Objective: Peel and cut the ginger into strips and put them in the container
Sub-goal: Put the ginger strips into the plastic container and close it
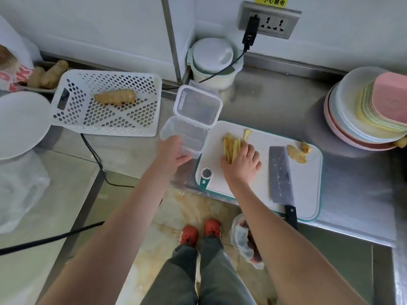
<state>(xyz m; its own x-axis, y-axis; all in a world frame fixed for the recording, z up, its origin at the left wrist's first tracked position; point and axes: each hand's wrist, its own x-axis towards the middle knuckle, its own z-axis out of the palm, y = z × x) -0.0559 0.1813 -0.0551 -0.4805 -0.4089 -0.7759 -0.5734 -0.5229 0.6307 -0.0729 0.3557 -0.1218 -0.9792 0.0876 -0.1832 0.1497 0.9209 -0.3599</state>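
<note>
Since the ginger strips (231,148) lie bunched on the cutting board (259,183) with their long axis running away from the person, directly under the right hand (242,164), that hand is the nearer one; its fingers (247,149) lie loosely spread and curled over the bunch, gathering rather than clearly pinching. Left hand (171,154) grips the near wall of the open clear container (187,135), which sits on the surface just left of the board edge. So the move is probably a short leftward carry or sweep across that edge.
</note>
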